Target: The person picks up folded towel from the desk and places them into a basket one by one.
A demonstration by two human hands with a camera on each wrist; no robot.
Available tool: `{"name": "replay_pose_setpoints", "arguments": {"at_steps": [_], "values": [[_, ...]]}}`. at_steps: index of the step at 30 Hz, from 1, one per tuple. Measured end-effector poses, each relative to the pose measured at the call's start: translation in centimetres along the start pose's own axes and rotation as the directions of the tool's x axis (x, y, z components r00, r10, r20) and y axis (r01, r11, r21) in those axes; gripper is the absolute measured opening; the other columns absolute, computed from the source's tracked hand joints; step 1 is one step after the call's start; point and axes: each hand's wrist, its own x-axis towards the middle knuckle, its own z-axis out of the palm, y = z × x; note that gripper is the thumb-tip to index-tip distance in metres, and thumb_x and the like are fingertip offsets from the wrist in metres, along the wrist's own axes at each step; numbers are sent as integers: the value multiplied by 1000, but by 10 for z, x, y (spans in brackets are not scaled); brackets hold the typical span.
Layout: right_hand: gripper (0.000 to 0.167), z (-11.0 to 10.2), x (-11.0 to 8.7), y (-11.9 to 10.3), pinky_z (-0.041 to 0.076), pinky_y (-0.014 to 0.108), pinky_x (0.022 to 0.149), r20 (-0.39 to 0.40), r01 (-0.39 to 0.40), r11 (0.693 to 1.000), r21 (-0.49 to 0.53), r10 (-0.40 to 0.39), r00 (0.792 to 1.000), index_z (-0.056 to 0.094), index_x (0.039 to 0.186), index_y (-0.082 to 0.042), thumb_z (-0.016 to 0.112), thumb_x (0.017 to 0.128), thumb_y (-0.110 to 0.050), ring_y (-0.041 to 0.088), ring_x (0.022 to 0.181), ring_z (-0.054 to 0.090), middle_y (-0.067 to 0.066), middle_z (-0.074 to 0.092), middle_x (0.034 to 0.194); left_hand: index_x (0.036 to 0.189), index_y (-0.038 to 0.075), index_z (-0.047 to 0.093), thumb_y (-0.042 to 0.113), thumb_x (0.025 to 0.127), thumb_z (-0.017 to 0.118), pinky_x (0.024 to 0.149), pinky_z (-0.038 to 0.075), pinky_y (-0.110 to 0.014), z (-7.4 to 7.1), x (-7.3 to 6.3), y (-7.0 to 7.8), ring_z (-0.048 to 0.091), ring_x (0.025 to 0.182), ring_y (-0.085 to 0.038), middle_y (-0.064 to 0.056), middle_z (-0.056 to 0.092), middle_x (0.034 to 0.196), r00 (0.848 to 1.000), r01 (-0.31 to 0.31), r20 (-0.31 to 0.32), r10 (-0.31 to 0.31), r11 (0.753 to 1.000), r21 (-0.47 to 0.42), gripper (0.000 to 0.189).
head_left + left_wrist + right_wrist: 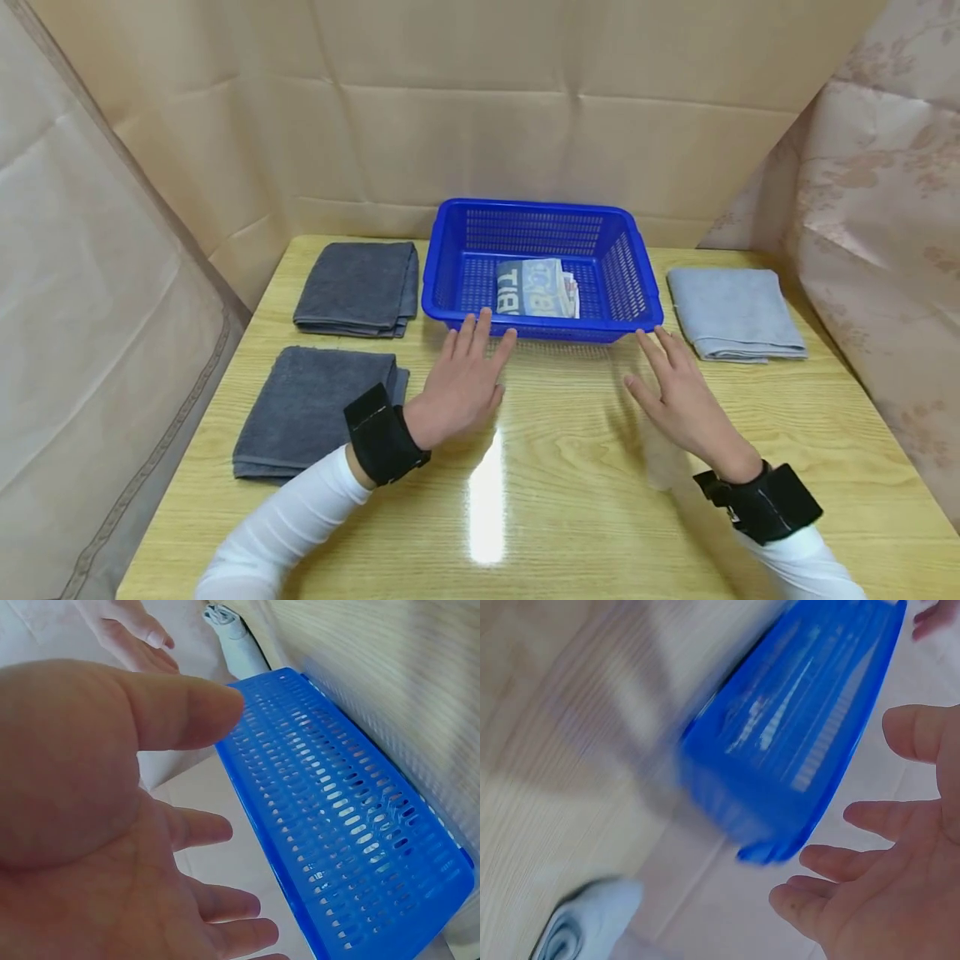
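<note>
A blue plastic basket (543, 325) with slotted walls stands toward the back of the table. Inside it lies a folded cloth (534, 287) with pale lettering, at the front of the basket floor. My left hand (461, 379) reaches toward the basket's front left, fingers spread and straight, fingertips overlapping the rim in the head view. The left palm (90, 795) faces the basket wall and holds nothing. My right hand (682, 400) is near the front right corner, fingers extended, with nothing in its grasp. In the right wrist view its fingers (840, 862) are apart from the basket.
Two folded dark grey towels (356, 287) lie on the left, one behind the other; the nearer grey towel (315, 408) is partly behind my left wrist. A folded light grey towel (735, 312) lies right of the basket. Beige cloth (480, 125) hangs behind the wooden table (570, 500).
</note>
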Motion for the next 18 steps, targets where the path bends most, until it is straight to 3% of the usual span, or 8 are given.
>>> {"name": "replay_pose_setpoints", "arguments": {"at_steps": [3, 7, 10, 14, 18], "values": [[66, -12, 3, 20, 19, 76, 107, -16, -32, 999, 20, 32, 999, 29, 154, 10, 60, 103, -18, 63, 141, 16, 44, 19, 153, 162, 11, 24, 31, 104, 58, 118, 23, -58, -1, 6, -3, 15, 150, -46, -31, 9, 164, 999, 23, 35, -22, 1000, -6, 71], [64, -31, 11, 51, 22, 77, 103, -8, -136, 990, 46, 137, 991, 26, 151, 15, 54, 105, -20, 65, 136, 18, 48, 18, 149, 163, 13, 20, 32, 104, 57, 119, 20, -56, -1, 13, -6, 11, 152, -43, -28, 7, 165, 993, 61, 98, -59, 998, -18, 72], [65, -46, 21, 79, 22, 76, 104, 5, -246, 967, 71, 247, 969, 24, 150, 18, 48, 106, -23, 65, 136, 17, 50, 18, 146, 163, 13, 20, 32, 105, 56, 120, 19, -56, -1, 14, -8, 10, 152, -42, -27, 7, 166, 991, 74, 117, -71, 997, -25, 71], [63, -61, 32, 114, 23, 73, 105, -43, -350, 934, 68, 353, 935, 28, 144, 23, 45, 105, -22, 65, 134, 21, 52, 24, 141, 163, 13, 20, 31, 105, 55, 120, 18, -56, -1, 14, -8, 11, 152, -42, -26, 7, 166, 990, 75, 119, -71, 997, -26, 70], [54, -73, 42, 136, 31, 70, 101, -135, -405, 913, 51, 408, 903, 41, 134, 25, 46, 101, -17, 64, 125, 35, 51, 36, 132, 163, 14, 20, 31, 105, 55, 120, 18, -56, -1, 15, -7, 9, 153, -41, -25, 7, 166, 990, 75, 124, -72, 997, -18, 70]]}}
